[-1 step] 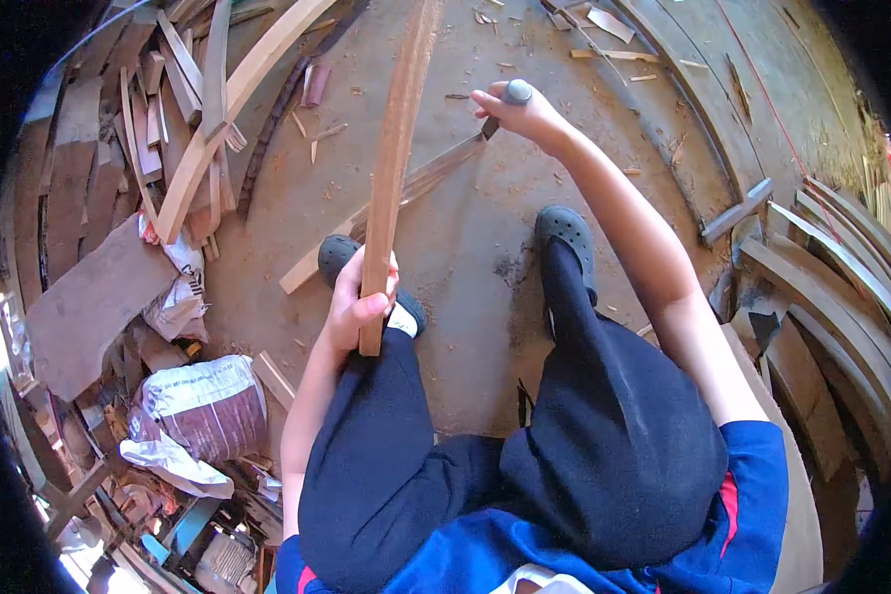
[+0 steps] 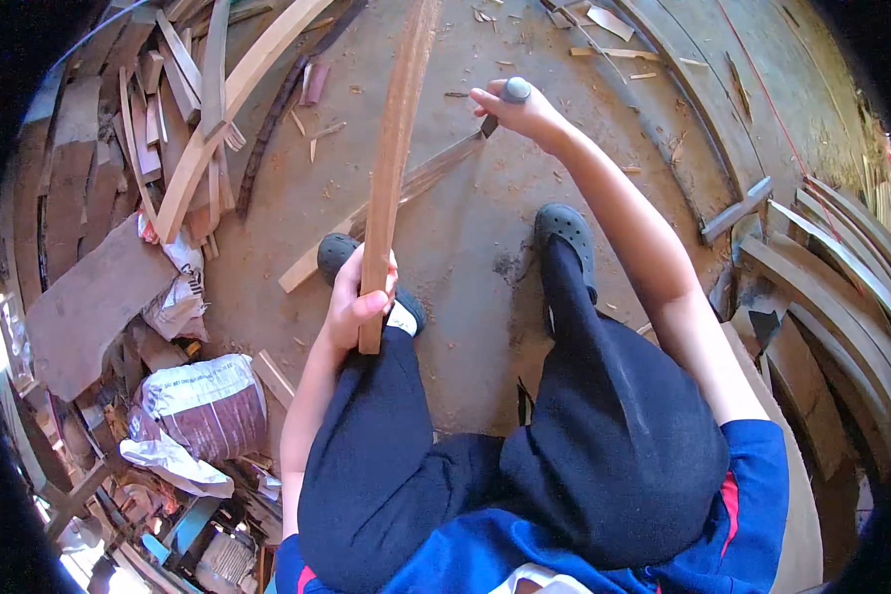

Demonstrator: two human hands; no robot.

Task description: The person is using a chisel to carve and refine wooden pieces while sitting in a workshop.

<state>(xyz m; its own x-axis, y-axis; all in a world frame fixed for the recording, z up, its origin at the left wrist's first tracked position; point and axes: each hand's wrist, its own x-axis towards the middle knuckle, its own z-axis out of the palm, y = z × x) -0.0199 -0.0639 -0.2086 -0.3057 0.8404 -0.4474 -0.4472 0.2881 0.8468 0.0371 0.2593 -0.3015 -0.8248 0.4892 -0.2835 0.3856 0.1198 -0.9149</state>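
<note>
My left hand (image 2: 361,307) grips a light wooden strip (image 2: 394,168) near its lower end, by my left thigh, and the strip runs up beyond the top edge. My right hand (image 2: 520,114) is raised out to the right of the strip, closed around a tool with a rounded grey handle end (image 2: 515,90) and a dark flat metal part (image 2: 488,127). Below the tool, a second wooden piece (image 2: 297,272) lies diagonally on the floor, passing behind the upright strip and my left shoe (image 2: 337,255). My right shoe (image 2: 564,238) rests on the floor.
Piled boards (image 2: 99,307) and curved strips (image 2: 198,158) line the left side. A sack (image 2: 203,416) and a motor (image 2: 223,564) sit at lower left. Curved timbers (image 2: 822,287) lie stacked at right; a long curved piece (image 2: 693,89) runs along the upper right. Shavings dot the concrete floor (image 2: 465,297).
</note>
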